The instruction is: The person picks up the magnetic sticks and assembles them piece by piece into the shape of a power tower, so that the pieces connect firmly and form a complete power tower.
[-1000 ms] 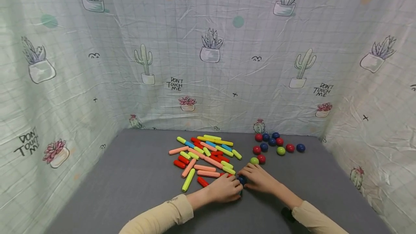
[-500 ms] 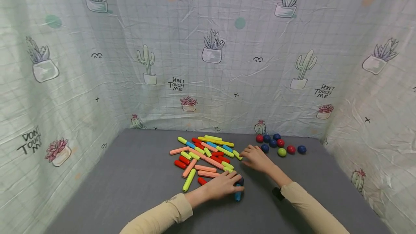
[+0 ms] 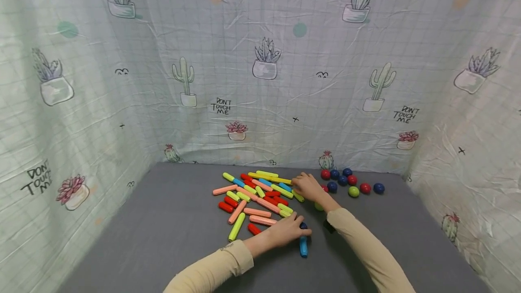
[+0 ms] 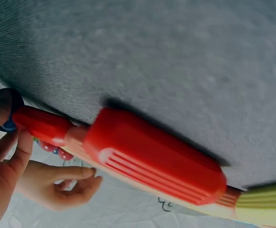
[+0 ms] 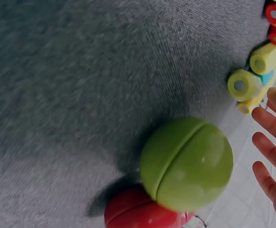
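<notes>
My left hand (image 3: 286,230) pinches a dark blue ball (image 3: 303,225) with its thumb and fingers. A light blue ribbed stick (image 3: 303,248) extends from that ball toward the near side. In the left wrist view, the fingers lie close beside a red stick (image 4: 40,124), and a larger red stick (image 4: 157,156) lies nearer the camera. My right hand (image 3: 308,187) is over the right edge of the stick pile, near a long yellow stick (image 3: 281,180) and a yellow-green stick (image 3: 298,196). Its fingers are spread apart in the right wrist view, with nothing seen between them.
Pink sticks (image 3: 257,213), along with red, blue and yellow-green ones, lie loosely heaped on the grey tabletop (image 3: 171,238). Red, blue and green balls (image 3: 353,191) sit at the back right. A green ball (image 5: 188,164) and a red ball (image 5: 133,209) lie below the right wrist.
My right hand has left the dark blue ball and moved away and left to the pile's edge. My left hand has kept the ball and shifted slightly right, exposing the light blue stick.
</notes>
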The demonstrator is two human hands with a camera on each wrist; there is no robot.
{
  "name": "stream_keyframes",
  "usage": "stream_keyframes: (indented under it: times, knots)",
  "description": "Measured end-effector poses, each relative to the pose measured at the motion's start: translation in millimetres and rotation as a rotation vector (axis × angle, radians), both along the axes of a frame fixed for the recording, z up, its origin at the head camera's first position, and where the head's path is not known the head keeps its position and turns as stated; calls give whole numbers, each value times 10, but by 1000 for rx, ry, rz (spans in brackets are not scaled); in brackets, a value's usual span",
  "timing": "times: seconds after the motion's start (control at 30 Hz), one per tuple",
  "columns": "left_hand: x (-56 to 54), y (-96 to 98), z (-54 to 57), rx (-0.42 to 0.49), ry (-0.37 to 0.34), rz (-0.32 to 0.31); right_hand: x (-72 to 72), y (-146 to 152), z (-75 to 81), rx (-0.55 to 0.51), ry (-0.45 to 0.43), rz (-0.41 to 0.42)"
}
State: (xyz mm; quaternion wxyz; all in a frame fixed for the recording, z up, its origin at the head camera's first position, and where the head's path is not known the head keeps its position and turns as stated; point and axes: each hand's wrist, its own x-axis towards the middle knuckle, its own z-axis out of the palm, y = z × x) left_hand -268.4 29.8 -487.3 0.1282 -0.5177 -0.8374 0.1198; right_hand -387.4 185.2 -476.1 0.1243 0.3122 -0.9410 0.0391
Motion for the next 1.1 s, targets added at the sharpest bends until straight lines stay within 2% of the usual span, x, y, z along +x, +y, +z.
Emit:
stream_keyframes:
  times: [0.13,0.33,0.43,0.57,0.67,0.87,1.1]
  knots:
    - [-21,-31,7,1,15,-3,-44,-70,-9,18,-34,-7]
    - [-80,-87,-7,-18,120,-51,-71,-130,-5,21,-31,13]
    - [-95,-128,-13,-12,102,-52,-83,-154,-6,40,-45,22]
    - [-96,-173,-4,18,24,-31,-89,-173,-6,52,-78,10]
    - [-92,-192,12,22,4,-17,-88,-184,5,50,-102,-8]
    - [-100,-214,21,-15,50,-22,-96,-209,27,40,-125,-6]
    - [-81,-205,54,-17,95,-20,-116,-206,6,57,-74,-7]
